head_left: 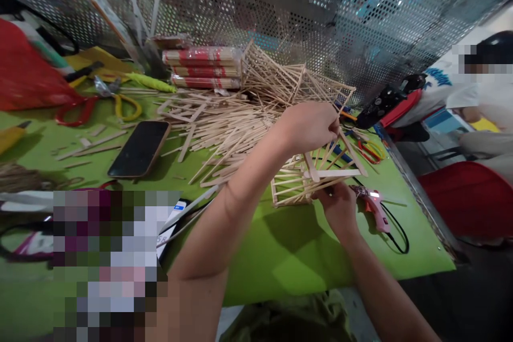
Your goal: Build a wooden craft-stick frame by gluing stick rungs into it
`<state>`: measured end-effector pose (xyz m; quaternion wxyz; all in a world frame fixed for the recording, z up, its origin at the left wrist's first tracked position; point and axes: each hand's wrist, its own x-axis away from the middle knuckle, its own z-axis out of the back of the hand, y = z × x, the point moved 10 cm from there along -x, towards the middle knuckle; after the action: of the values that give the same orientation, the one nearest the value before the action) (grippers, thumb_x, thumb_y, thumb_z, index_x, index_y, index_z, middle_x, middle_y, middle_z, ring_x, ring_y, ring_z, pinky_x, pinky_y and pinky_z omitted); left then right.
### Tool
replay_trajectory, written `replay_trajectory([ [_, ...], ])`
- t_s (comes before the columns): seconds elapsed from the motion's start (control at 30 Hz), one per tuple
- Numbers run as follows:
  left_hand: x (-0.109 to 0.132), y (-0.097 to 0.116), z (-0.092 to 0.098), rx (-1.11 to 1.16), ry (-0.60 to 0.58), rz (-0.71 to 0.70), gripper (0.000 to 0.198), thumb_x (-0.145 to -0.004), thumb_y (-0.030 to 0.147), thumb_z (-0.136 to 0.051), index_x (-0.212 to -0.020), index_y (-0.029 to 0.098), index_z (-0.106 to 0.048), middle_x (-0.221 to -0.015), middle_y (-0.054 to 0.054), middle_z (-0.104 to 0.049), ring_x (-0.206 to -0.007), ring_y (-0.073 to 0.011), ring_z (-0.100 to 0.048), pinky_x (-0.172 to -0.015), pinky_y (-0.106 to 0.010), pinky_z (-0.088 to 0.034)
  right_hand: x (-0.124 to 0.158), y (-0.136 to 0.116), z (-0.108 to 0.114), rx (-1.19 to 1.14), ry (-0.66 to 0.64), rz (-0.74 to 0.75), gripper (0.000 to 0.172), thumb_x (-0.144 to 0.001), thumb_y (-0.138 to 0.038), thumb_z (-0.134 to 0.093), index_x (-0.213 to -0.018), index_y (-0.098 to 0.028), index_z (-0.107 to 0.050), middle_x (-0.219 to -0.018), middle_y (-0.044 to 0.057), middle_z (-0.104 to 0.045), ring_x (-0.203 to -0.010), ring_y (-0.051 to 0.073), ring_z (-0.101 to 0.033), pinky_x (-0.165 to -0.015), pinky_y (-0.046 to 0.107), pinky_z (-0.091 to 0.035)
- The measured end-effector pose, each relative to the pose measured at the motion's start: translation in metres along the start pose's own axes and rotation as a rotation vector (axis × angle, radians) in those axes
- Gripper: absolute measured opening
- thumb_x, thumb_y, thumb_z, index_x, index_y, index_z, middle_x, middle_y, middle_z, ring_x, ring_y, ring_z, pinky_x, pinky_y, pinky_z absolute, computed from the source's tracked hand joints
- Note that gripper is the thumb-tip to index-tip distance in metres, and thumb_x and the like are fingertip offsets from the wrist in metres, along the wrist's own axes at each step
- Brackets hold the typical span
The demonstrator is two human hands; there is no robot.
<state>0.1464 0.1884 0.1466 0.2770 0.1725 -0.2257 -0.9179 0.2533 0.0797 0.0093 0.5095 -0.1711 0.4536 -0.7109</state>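
My left hand (310, 124) is closed at the top of a wooden stick frame (339, 173), its fingertips pinched near an upper corner; what lies between them is too small to make out. Below, my right hand (337, 206) grips the frame's lower near side, with fingers partly hidden under the sticks. The frame is built of thin round sticks and flat craft sticks and is tilted above the green table (256, 272). Just right of my right hand lies a pink glue gun (374, 207) with a lit spot and a black cord.
Loose sticks (236, 128), packaged stick bundles (206, 68) and another stick structure (298, 83) lie behind my hands. A phone (139, 149) and red-handled scissors (76, 111) are left. Pliers (371, 150) lie right. A person sits beyond the table's right edge.
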Motion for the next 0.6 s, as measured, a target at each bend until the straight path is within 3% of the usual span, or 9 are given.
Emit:
replay_trajectory([
  [0.33,-0.0017,-0.0028,0.0002,0.041,0.020,-0.002,0.033,-0.076,0.018,-0.055,-0.096,0.021,-0.081,-0.086,-0.007,-0.076,-0.094,-0.0247,-0.066,-0.083,-0.034,-0.047,0.0003,-0.0055,-0.0008,-0.024,-0.011,-0.001,0.006,-0.072,-0.025,-0.062,-0.070,-0.020,-0.065,-0.062,0.001,-0.067,-0.056,0.015,-0.058,-0.053,0.026,-0.044],
  [0.6,-0.0016,-0.0035,-0.0001,0.070,0.018,-0.009,0.029,-0.079,0.018,-0.056,-0.094,0.023,-0.081,-0.095,-0.005,-0.079,-0.090,-0.0211,-0.067,-0.080,-0.031,-0.046,0.0001,0.0000,-0.0024,-0.038,-0.012,-0.023,0.008,-0.074,-0.028,-0.063,-0.073,-0.020,-0.066,-0.061,0.000,-0.067,-0.054,0.016,-0.058,-0.053,0.026,-0.044],
])
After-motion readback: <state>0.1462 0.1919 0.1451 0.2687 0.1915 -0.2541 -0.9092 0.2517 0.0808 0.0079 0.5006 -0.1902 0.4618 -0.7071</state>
